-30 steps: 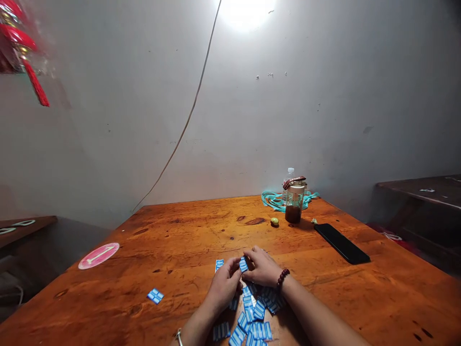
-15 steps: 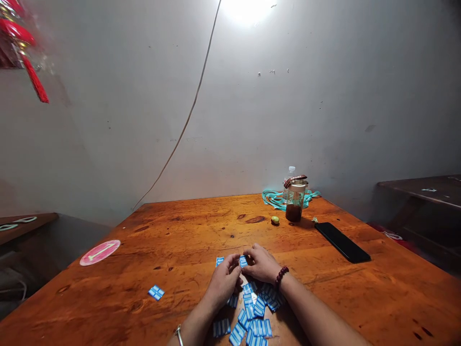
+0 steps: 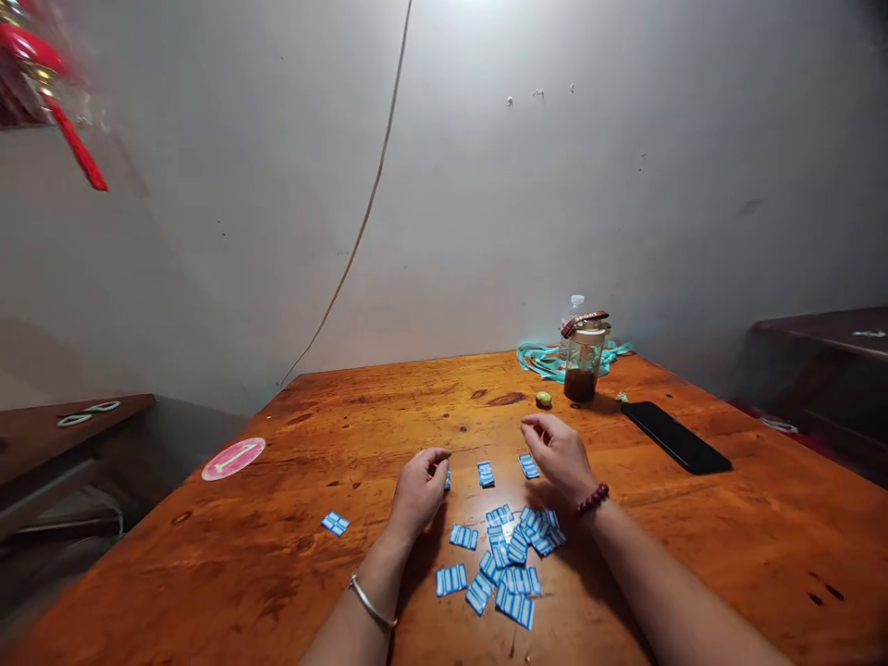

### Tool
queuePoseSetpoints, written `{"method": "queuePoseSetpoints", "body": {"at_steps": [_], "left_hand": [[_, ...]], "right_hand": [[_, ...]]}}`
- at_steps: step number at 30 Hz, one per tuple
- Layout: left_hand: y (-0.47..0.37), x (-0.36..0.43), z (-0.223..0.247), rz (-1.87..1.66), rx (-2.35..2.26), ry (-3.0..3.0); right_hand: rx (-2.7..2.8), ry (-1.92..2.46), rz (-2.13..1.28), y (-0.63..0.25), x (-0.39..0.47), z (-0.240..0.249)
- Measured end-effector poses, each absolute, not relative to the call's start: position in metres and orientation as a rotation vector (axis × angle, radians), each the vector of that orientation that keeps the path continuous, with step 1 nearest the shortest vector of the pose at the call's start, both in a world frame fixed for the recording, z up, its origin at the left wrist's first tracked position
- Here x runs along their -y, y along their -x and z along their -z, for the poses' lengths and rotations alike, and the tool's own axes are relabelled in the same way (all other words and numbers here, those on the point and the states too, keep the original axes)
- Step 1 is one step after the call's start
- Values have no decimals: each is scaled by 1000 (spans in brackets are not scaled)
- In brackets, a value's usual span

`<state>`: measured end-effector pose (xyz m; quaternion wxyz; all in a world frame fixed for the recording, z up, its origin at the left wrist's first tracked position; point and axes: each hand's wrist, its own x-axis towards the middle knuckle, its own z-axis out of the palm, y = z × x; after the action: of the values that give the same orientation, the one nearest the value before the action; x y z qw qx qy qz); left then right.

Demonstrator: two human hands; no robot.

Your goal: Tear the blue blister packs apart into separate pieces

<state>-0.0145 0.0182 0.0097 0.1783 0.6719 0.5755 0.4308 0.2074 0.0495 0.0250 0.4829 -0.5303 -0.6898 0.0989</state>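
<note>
My left hand is just left of a small blue-and-white striped card, which it mostly hides. Its fingers are loosely bent, with a gap at the thumb, and nothing shows in them. Another striped card lies flat between my hands. My right hand hovers by a third card, fingers loosely curved and holding nothing visible. Closer to me, a loose pile of striped cards overlaps on the wooden table. One card lies apart on the left.
A black phone rests at the right. Behind are a cup with dark liquid, a clear bottle, a teal strap and a small yellowish object. A pink round sticker is at the left edge.
My hands have moved apart from the middle card, right hand to the right, left hand slightly left. Cards in the row and pile now show more. The view has shifted a little.
</note>
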Motion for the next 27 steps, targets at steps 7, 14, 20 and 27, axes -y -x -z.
{"method": "queuePoseSetpoints", "body": {"at_steps": [7,14,20,27], "left_hand": [[-13,5,-15,-781,-1347,-2247],[-26,17,-17,-578,-1170,-2378],[-23,16,-20,-491,-1097,-2341],[-22,14,-20,-515,-1234,-2319]], "right_hand": [[1995,1336,-556,-233,-31,-36],[2286,1497,-608,-246,-3,-6],[2294,1473,-593,-246,1,-3],[2207,1431,-650,-244,10,-4]]}}
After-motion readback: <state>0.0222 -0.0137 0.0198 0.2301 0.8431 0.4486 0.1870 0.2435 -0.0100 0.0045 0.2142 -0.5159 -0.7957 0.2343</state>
